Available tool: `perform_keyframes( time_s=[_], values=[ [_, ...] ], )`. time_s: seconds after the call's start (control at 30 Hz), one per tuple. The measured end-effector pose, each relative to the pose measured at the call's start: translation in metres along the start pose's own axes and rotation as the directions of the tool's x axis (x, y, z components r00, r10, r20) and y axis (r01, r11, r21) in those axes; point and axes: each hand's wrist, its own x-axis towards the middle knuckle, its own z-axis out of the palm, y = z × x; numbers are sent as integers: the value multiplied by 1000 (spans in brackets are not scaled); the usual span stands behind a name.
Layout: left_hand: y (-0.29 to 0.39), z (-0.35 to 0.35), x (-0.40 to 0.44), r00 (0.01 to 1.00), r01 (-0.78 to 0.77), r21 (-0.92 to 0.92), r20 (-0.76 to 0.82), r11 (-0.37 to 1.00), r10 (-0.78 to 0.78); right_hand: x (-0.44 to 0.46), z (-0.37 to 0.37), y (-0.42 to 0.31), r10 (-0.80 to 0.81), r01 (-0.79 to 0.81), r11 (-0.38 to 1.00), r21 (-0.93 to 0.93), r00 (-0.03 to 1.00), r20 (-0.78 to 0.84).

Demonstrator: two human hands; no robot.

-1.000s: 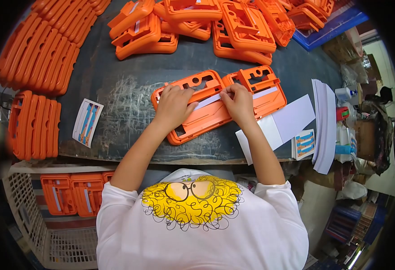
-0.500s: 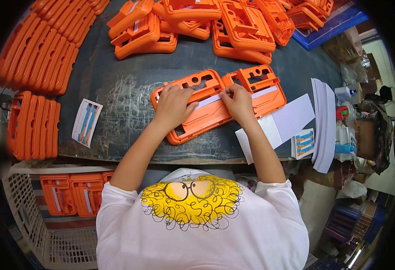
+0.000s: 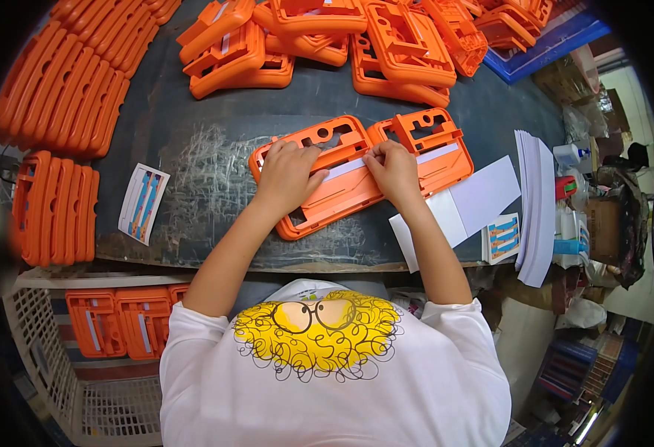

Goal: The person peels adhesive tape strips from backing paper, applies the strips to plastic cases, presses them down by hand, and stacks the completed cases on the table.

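Two orange plastic frames lie tilted side by side on the dark table, the left frame [image 3: 342,205] and the right frame [image 3: 446,170]. My left hand [image 3: 288,175] lies over the left frame's upper left part, holding it, with the thumb stretched toward a white strip [image 3: 345,168]. This strip runs along the left frame's recess. At the strip's right end, my right hand [image 3: 395,171] has thumb and forefinger pinched together on it; the fingertips hide that end. A similar white strip [image 3: 437,153] lies in the right frame, beside my right hand.
Orange frames are piled at the back [image 3: 409,45] and stacked in rows at left [image 3: 59,89]. A printed card [image 3: 144,203] lies left. White sheets [image 3: 483,195], small printed cards [image 3: 502,237] and a paper stack [image 3: 537,208] lie right. A white plastic basket [image 3: 40,328] stands below the table edge.
My right hand has shifted very slightly at the strip's end. The left hand and the frames have stayed in place.
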Motion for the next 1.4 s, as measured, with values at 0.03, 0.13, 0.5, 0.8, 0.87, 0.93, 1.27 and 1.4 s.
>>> perform_keyframes(
  time_s=[0.03, 0.13, 0.5, 0.8, 0.87, 0.93, 1.27, 1.4],
  values=[
    [0, 0, 0, 1000, -1, -1, -1, 1000, 1, 0, 1, 1, -4, 4, 1000, -7, 1000, -6],
    [0, 0, 0, 1000, 1, -3, 0, 1000, -1, 0, 1, 0, -7, 7, 1000, -13, 1000, -6],
    [-1, 3, -1, 999, -13, 8, -42, 1000, 13, 1, -2, -3, -11, 12, 999, -38, 1000, 26],
    [-2, 4, -2, 1000, -17, -21, -25, 1000, 17, -66, 25, -51, -509, 483, 853, -197, 854, -111],
    [-2, 3, -2, 1000, -13, -67, -20, 998, 11, -73, 28, -55, -520, 498, 838, -223, 853, -50],
    [-1, 1, -1, 1000, -8, -85, -11, 996, 7, -74, 29, -44, -466, 442, 858, -263, 884, -34],
    [5, -9, 0, 998, 9, -32, 56, 999, -7, -27, -25, -1, -231, 81, 902, -425, 920, -316],
    [-2, -11, 0, 996, -42, -39, 73, 998, 45, -5, -41, 27, 66, -170, 872, -460, 970, -234]
  ],
)
